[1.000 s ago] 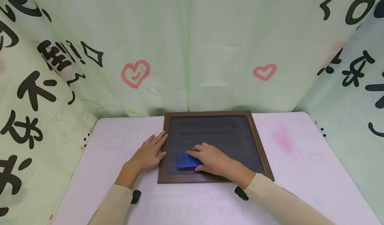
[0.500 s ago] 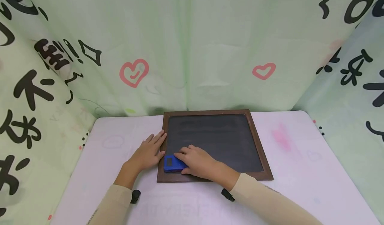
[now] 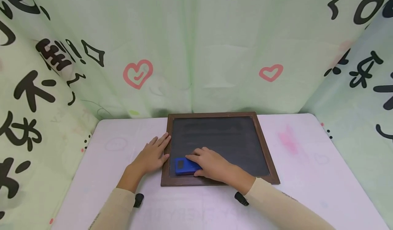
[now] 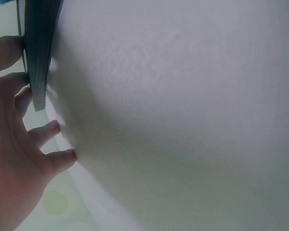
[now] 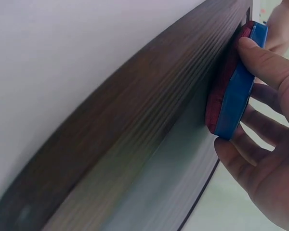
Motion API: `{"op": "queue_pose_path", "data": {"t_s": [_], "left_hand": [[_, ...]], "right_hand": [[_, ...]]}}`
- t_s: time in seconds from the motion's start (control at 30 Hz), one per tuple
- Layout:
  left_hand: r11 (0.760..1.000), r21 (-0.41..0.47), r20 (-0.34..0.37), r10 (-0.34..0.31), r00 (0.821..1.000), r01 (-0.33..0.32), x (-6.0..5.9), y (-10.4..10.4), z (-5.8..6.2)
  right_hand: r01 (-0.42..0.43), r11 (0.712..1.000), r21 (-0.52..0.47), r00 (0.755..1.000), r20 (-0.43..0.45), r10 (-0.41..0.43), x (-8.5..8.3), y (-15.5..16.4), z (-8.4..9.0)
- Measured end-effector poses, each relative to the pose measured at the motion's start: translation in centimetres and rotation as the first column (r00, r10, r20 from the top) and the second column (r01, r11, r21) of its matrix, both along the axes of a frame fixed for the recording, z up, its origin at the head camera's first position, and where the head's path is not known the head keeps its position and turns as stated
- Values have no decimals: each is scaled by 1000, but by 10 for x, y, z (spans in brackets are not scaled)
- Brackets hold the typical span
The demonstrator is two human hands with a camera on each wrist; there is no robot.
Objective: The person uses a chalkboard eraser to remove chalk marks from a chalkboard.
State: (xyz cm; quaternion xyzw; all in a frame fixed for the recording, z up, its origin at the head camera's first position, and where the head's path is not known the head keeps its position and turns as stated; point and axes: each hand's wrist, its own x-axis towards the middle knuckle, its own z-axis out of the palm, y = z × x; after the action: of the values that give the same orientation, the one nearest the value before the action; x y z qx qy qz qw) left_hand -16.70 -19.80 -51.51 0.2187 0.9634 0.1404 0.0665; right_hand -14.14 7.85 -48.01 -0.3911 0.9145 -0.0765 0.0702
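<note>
A small blackboard (image 3: 215, 134) in a dark brown wooden frame lies on the white table. My right hand (image 3: 213, 163) grips a blue board eraser (image 3: 183, 166) on the board's lower left part. In the right wrist view the eraser's dark red felt side (image 5: 224, 86) faces the board, with the thumb on one edge and the fingers on the other. My left hand (image 3: 151, 155) rests at the left side of the frame, fingers extended; the left wrist view shows its fingertips touching the frame's edge (image 4: 40, 57). Faint smears show on the upper board.
The white table (image 3: 307, 189) carries a pink stain on its right side. Pale green curtains (image 3: 227, 52) with hearts and black writing stand close behind the board and along both sides. Dark wrist cameras (image 3: 241, 198) sit under both sleeves.
My right hand slid the eraser left to the frame's left edge, then a short way back to the right. The left hand and the blackboard stay in place.
</note>
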Motion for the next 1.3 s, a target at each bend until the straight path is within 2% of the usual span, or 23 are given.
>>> {"op": "queue_pose_path", "data": {"t_s": [0.33,0.9,1.3], "left_hand": [[1000,2,4,0,1000,0,-2,-2,-2],[1000,7,14,-2,1000,1,-2,-1,-3],[1000,11,5,0,1000,0,-1,-2,-4]], "right_hand": [[74,997,-35,995,70,-72,-3,50,0],[216,972,-86,972,117,-206,-4,154,5],[294,951,-99,954,94,-285,2,191,3]]}}
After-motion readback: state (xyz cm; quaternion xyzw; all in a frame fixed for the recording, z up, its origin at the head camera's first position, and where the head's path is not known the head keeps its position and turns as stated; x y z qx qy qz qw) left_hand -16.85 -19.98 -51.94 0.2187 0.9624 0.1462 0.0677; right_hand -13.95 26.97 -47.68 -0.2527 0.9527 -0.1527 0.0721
